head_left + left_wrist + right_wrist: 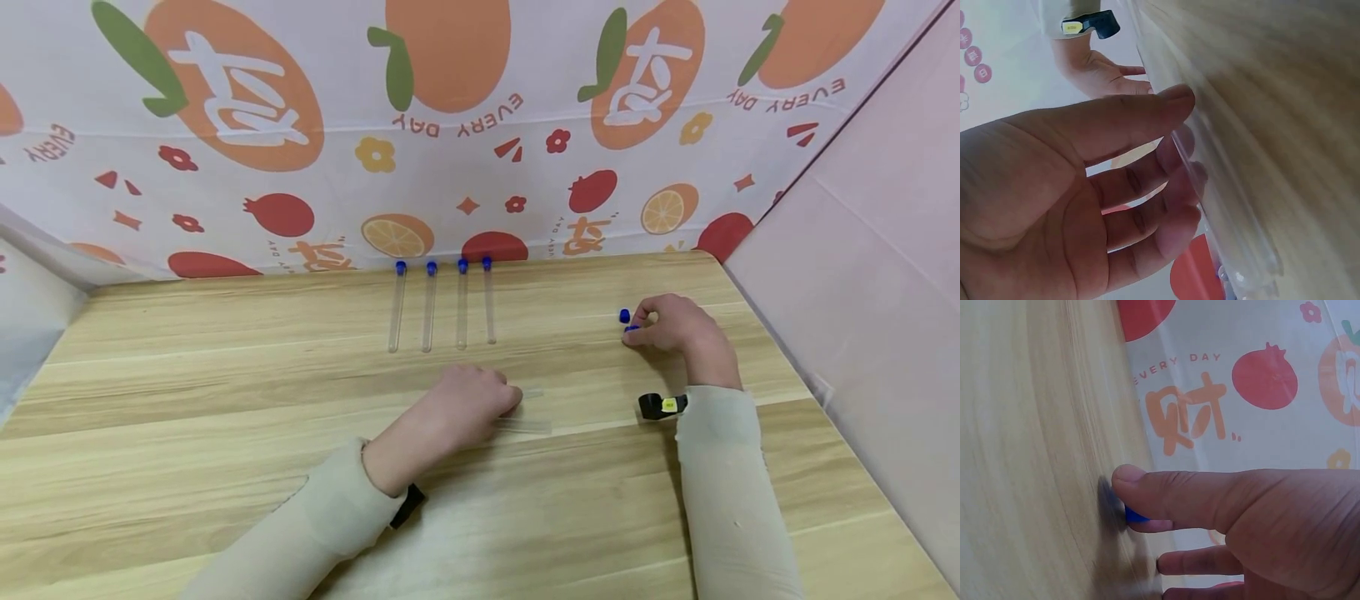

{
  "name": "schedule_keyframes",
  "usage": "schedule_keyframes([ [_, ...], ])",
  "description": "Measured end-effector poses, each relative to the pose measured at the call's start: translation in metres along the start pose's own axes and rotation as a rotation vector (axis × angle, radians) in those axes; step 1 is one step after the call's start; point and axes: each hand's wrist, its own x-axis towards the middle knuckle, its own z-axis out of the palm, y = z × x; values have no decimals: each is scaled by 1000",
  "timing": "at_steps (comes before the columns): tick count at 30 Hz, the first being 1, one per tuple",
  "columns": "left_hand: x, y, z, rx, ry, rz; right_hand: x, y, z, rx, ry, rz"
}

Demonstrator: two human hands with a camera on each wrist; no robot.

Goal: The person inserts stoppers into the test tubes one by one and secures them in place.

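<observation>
Looking down from the head view, I find the left hand low over the middle of the table, fingers curled in at two clear tubes whose ends poke out toward 3 o'clock. Off at about 2 o'clock from it, the right hand has a blue cap in a narrow grip, a second cap just beside at 11 o'clock. So tubes are the left hand's, caps the right's; the tubes' length runs roughly 9 to 3, their near-side ends pointing below the held cap. Toward 12 o'clock, four capped tubes lie side by side, blue tops away from the person.

At the left wrist, thumb and fingers close round one glossy, see-through tube slanting from 11 to 5 o'clock; fingertips show through it. Whether it's off the table, I can't tell.

At the right wrist, thumb and forefinger pinch the small, deep-blue cap, mostly hidden; other fingers spread toward 6 o'clock. No tube shows there.
</observation>
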Motion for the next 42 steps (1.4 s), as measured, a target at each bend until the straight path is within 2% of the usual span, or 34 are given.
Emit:
schedule_keyframes([
  [3, 0, -1, -1, -23, -10, 0, -1, -1, 0, -3, -1, 5],
  [6, 0, -3, -4, -85, -28, 1, -1, -1, 0, -10, -1, 2],
  [12, -2, -11, -18, -202, -32, 0, -5, -5, -4, -13, 4, -9],
  [20, -4, -28, -30, -275, 50, 5, -11, -22, -8, -42, 56, -83],
  [25, -4, -38, -31, -355, 90, 19, -14, -36, -7, -31, 103, -191],
  [31, -2, -47, -32, -528, 127, 23, -16, -55, -6, 36, 165, -356],
  [35, -1, -50, -32, -682, 121, 31, -21, -71, -4, 98, 219, -448],
  [38, 0, -51, -32, -798, 111, 33, -26, -83, -2, 173, 257, -498],
  [42, 0, -52, -35, -938, 89, 4, -33, -94, -1, 282, 316, -535],
])
